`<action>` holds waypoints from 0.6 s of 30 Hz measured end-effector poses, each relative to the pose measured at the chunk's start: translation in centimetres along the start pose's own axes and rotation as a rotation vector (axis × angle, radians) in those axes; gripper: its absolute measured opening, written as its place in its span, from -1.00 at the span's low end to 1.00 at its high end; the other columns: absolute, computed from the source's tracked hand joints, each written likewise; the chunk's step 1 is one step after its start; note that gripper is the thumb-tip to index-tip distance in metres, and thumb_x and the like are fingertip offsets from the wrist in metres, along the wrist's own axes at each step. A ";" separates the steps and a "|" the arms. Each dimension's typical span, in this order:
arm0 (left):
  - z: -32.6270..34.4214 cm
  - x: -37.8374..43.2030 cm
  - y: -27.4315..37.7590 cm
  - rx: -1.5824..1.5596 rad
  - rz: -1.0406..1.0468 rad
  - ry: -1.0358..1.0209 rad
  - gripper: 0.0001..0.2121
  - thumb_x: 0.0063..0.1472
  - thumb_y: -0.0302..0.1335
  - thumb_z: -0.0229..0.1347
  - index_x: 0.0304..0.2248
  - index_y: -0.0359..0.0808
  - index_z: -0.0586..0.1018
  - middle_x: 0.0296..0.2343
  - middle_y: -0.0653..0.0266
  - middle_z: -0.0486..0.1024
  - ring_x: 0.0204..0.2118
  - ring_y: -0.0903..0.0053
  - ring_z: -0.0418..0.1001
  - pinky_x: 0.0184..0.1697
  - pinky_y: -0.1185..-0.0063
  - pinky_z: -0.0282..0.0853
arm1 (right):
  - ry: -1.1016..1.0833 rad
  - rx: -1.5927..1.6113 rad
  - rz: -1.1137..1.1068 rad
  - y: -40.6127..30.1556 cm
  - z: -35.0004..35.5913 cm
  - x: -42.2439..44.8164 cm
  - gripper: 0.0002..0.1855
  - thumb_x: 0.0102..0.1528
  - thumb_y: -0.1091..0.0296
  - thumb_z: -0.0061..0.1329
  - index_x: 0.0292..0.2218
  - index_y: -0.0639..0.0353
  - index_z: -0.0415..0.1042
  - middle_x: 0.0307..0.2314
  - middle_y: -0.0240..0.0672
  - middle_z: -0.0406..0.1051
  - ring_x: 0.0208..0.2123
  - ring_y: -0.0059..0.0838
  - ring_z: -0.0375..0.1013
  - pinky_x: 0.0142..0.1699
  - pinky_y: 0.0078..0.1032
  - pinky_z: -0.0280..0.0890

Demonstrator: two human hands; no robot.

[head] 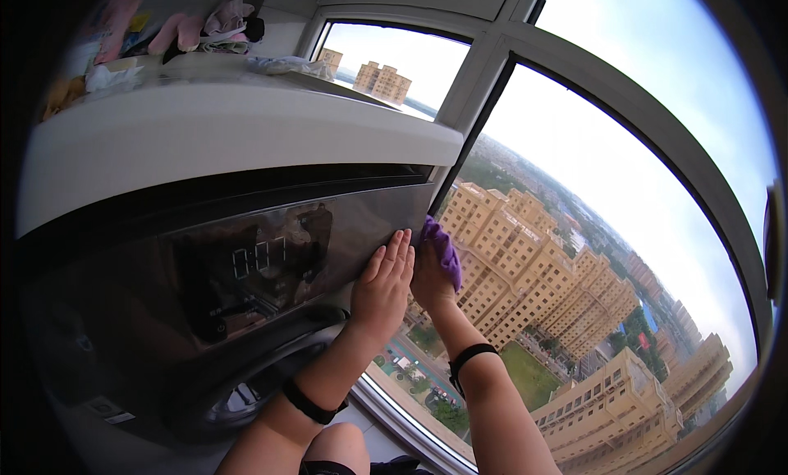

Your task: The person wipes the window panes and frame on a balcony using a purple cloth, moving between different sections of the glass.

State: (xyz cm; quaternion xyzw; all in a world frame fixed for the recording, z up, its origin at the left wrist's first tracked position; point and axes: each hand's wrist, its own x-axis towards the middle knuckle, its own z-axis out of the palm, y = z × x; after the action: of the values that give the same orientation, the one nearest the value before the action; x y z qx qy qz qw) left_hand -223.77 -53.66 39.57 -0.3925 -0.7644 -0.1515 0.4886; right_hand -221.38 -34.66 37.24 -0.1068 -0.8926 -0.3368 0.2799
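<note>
A purple cloth (441, 248) is in my right hand (434, 284), which reaches in beside the right edge of a dark front-loading washing machine (375, 216). Part of the cloth shows against the window glass; the palm and fingertips are largely hidden. My left hand (383, 275) lies flat on the right end of the machine's front panel, fingers extended and pointing up, holding nothing. Left of it, a lit display (261, 256) glows on the panel. Below, the round door (246, 395) of the machine is partly covered by my left forearm.
A thick white countertop (246, 118) overhangs the machine. Pink slippers (177, 33), bunched fabric (231, 23) and a plastic bag (289, 66) lie on it. Large window panes in a grey frame (477, 93) rise at the right, with tall buildings far below. My knee (337, 447) shows at the bottom.
</note>
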 end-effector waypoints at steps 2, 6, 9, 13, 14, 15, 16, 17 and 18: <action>1.2 -0.7 -1.4 0.030 0.009 0.018 -0.60 0.14 -0.42 -0.20 -0.01 -0.22 0.37 0.12 0.27 0.11 0.20 0.54 -0.02 0.22 0.53 -0.30 | -0.159 0.176 -0.169 -3.3 -1.3 -3.3 -0.50 -0.03 0.34 -0.21 -0.02 0.18 0.29 -0.01 -0.26 0.21 0.13 -0.29 0.03 0.24 -0.34 -0.17; 0.9 0.2 -0.4 -0.010 -0.007 0.059 -0.62 0.17 -0.40 -0.23 -0.02 -0.20 0.38 0.12 0.32 0.12 0.20 0.56 0.00 0.22 0.54 -0.28 | -0.276 -0.003 -0.346 1.6 -0.6 -7.5 -0.60 -0.04 0.30 -0.19 -0.12 0.04 0.39 -0.08 -0.42 0.28 0.07 -0.42 0.12 0.20 -0.43 -0.08; 1.3 0.0 -0.5 0.026 -0.012 0.034 -0.61 0.15 -0.42 -0.20 -0.02 -0.20 0.39 0.12 0.33 0.12 0.20 0.57 -0.01 0.21 0.53 -0.27 | 0.052 -0.035 -0.123 7.5 -6.4 -4.4 -0.54 -0.07 0.34 -0.16 -0.07 -0.01 0.36 -0.05 -0.37 0.26 0.05 -0.35 0.16 0.18 -0.13 -0.10; 1.0 -0.4 -0.7 0.000 -0.012 0.020 -0.58 0.07 -0.42 -0.11 -0.02 -0.20 0.39 0.12 0.31 0.12 0.20 0.55 -0.01 0.21 0.51 -0.25 | 0.395 -0.303 0.362 15.7 -17.2 -0.7 -0.35 -0.11 0.29 0.00 0.06 -0.11 0.19 0.02 -0.37 0.18 0.10 -0.34 0.10 0.20 0.01 -0.24; 0.6 -0.2 -0.4 -0.027 -0.019 0.024 -0.56 0.04 -0.43 -0.08 -0.03 -0.20 0.39 0.12 0.30 0.12 0.20 0.53 -0.01 0.21 0.50 -0.23 | 0.421 -0.381 0.408 17.5 -18.9 -0.9 -0.37 -0.08 0.24 -0.03 0.07 -0.14 0.18 0.07 -0.37 0.13 0.13 -0.36 0.05 0.21 0.01 -0.26; 0.3 -0.1 -0.3 -0.025 -0.009 0.026 -0.56 0.04 -0.43 -0.08 -0.03 -0.20 0.39 0.12 0.30 0.12 0.20 0.53 -0.01 0.21 0.50 -0.23 | 0.398 -0.366 0.378 17.8 -19.9 -1.4 -0.45 -0.07 0.20 -0.02 0.00 -0.08 0.27 0.03 -0.36 0.18 0.14 -0.35 0.03 0.21 0.00 -0.28; 0.1 0.1 -0.3 -0.066 -0.032 0.024 -0.55 0.01 -0.43 -0.06 -0.03 -0.21 0.39 0.12 0.29 0.12 0.20 0.53 -0.01 0.21 0.48 -0.21 | 0.301 -0.337 0.349 17.5 -19.6 -2.3 -0.52 -0.07 0.18 -0.03 -0.06 -0.06 0.32 0.01 -0.35 0.21 0.14 -0.34 0.03 0.22 0.00 -0.29; -0.1 0.2 -0.3 -0.105 -0.053 0.022 -0.53 -0.02 -0.44 -0.03 -0.03 -0.21 0.39 0.12 0.28 0.12 0.20 0.52 -0.01 0.20 0.47 -0.18 | 0.204 -0.305 0.321 16.6 -18.7 -3.5 -0.58 -0.06 0.16 -0.04 -0.12 -0.03 0.38 -0.01 -0.34 0.24 0.14 -0.34 0.02 0.22 0.00 -0.31; 0.1 0.1 0.1 -0.132 -0.052 0.006 -0.50 -0.06 -0.44 0.02 -0.02 -0.22 0.37 0.12 0.21 0.09 0.20 0.45 -0.03 0.21 0.41 -0.16 | 0.055 -0.289 0.262 15.3 -17.1 -5.2 -0.65 -0.08 0.13 -0.06 -0.22 -0.01 0.45 -0.04 -0.34 0.27 0.14 -0.33 0.03 0.23 -0.01 -0.33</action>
State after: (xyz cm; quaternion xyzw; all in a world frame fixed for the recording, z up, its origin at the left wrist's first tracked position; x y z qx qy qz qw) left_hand -223.78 -53.51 39.61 -0.4034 -0.7612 -0.2154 0.4598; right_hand -203.96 -34.49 53.08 -0.2519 -0.8055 -0.4250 0.3274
